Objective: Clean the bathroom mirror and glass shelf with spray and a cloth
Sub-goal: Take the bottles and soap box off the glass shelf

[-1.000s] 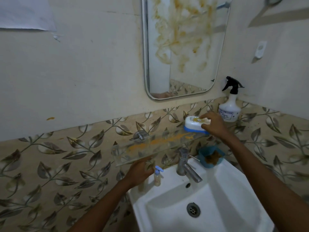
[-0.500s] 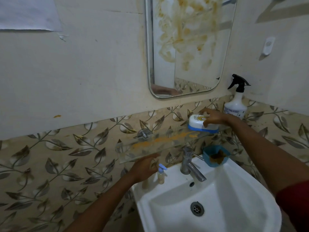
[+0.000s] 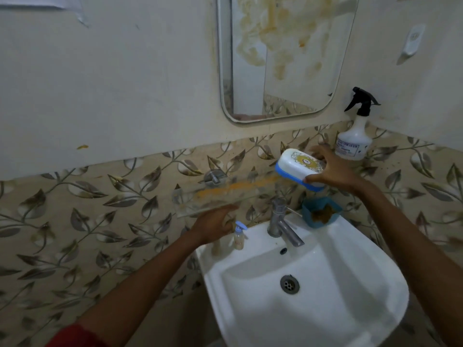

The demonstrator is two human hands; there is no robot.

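Observation:
A wall mirror smeared with brownish-yellow stains hangs above a glass shelf that carries an orange streak. My right hand grips a white and blue soap box, tilted and lifted just above the shelf's right end. My left hand is under the shelf's front edge, fingers against the glass. A white spray bottle with a black trigger stands at the shelf's far right by the corner. No cloth is in view.
A white sink with a metal tap sits below the shelf. A small pump bottle stands on its left rim, and a blue cup with brown contents on its back right. A wall hook is upper right.
My right hand has lifted the soap box off the shelf and tilted it. The left hand stays under the shelf's front edge.

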